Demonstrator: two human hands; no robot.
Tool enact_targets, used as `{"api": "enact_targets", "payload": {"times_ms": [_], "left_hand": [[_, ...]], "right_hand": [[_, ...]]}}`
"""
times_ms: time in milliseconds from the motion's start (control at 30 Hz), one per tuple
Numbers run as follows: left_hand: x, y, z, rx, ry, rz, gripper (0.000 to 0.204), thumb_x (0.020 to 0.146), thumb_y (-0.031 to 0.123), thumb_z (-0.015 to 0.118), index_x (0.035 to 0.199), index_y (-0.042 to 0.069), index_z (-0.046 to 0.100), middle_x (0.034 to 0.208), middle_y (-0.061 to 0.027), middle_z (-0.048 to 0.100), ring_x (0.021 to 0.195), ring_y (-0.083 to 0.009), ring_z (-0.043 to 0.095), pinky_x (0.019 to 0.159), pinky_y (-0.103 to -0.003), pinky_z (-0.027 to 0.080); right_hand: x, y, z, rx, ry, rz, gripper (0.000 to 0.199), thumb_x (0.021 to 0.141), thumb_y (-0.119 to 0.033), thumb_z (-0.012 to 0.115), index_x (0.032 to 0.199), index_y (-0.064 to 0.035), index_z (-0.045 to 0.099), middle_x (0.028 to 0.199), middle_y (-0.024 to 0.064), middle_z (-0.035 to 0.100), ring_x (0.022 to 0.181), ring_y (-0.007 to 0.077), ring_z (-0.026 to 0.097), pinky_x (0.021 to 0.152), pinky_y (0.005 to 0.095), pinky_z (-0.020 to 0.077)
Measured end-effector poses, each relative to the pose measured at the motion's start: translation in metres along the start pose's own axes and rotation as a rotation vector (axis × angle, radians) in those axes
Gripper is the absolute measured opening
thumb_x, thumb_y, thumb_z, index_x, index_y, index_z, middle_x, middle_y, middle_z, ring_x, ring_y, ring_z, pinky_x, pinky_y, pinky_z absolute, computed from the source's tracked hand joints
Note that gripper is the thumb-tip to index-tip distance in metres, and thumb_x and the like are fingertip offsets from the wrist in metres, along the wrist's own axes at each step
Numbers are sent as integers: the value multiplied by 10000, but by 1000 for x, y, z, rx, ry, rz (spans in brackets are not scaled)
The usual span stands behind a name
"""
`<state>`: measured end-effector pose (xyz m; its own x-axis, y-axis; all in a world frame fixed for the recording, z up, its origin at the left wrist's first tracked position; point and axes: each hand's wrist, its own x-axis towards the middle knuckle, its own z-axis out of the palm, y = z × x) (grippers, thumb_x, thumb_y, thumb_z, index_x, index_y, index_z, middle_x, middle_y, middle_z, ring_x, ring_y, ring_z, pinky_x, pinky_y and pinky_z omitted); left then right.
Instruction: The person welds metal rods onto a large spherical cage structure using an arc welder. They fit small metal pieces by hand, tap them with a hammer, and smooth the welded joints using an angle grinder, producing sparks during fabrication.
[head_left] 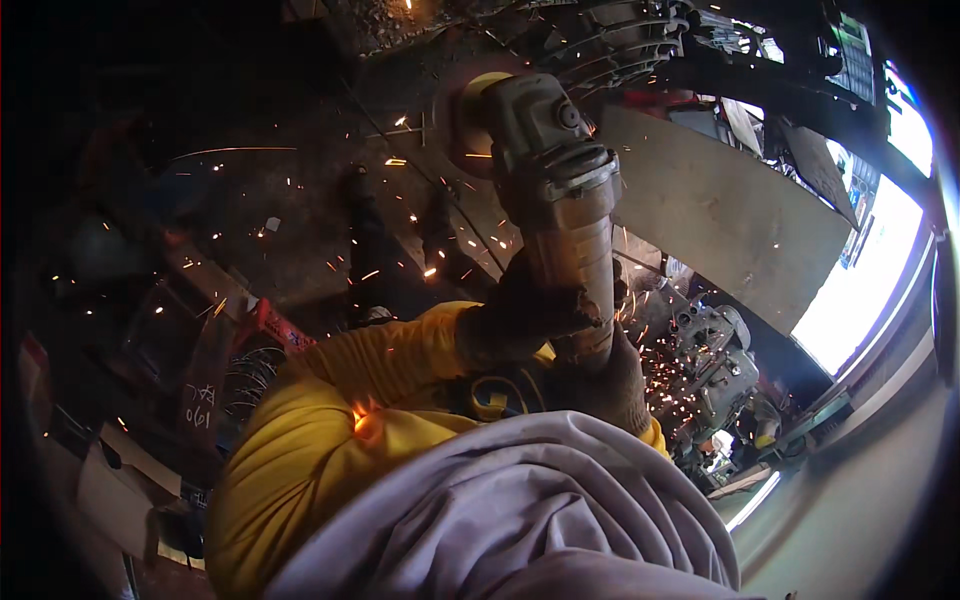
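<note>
An angle grinder (575, 235) with a worn grey body is held up in front of me, its head tilted to the upper left. Its disc (468, 125) is a blurred round shape beside the gear head, and orange sparks fly around it. My left hand (525, 315), in a dark work glove below a yellow sleeve, wraps round the grinder's body from the left. Lower down, my right hand (615, 385) is closed round the rear of the body, also gloved. Whatever the disc touches is too dark to make out.
A flat sheet panel (720, 215) stands to the right of the grinder. Below it sits a grey metal machine part (718, 365), with sparks falling nearby. Metal ribs (620, 40) show at the top. A cardboard piece (120, 500) lies at lower left. Pale cloth (520, 510) fills the foreground.
</note>
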<state>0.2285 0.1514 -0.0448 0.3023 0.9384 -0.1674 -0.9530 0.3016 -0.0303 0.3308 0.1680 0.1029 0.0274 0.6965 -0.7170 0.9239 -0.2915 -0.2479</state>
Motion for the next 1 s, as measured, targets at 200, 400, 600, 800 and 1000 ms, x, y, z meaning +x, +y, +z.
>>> {"api": "enact_targets", "payload": {"times_ms": [200,400,600,800,1000], "left_hand": [[-10,10,10,130,-9,10,568,796,137,818,1290,28,561,1118,-87,674,1046,-197,664,929,-370,546],[-10,-6,-3,278,-93,-37,741,801,183,833,1403,46,423,1252,-96,582,1165,-200,591,1003,-384,509],[2,-24,-15,273,-73,-91,769,819,175,801,1443,60,367,1330,-124,538,1263,-243,545,1071,-415,481],[13,-37,-24,158,-75,-73,780,887,177,741,1504,76,276,1424,-159,473,1332,-289,495,1127,-456,438],[12,-32,-16,280,-75,-40,822,874,174,743,1525,64,253,1430,-164,487,1343,-279,498,1138,-446,428]], "right_hand": [[-1,-1,-3,42,-8,-101,637,753,-217,887,1290,-52,588,1122,188,732,1064,330,716,890,416,561],[-6,30,3,5,16,-65,620,764,-184,875,1295,-43,589,1148,188,725,1083,317,712,913,402,553],[2,53,8,115,40,-91,618,745,-148,874,1285,-38,595,1142,196,724,1092,323,707,918,399,551],[10,61,1,99,33,-69,619,717,-100,857,1279,-43,602,1121,197,728,1059,326,718,893,400,558],[10,54,-4,62,5,-56,615,712,-85,847,1276,-48,603,1105,190,732,1031,317,726,885,397,560]]}}
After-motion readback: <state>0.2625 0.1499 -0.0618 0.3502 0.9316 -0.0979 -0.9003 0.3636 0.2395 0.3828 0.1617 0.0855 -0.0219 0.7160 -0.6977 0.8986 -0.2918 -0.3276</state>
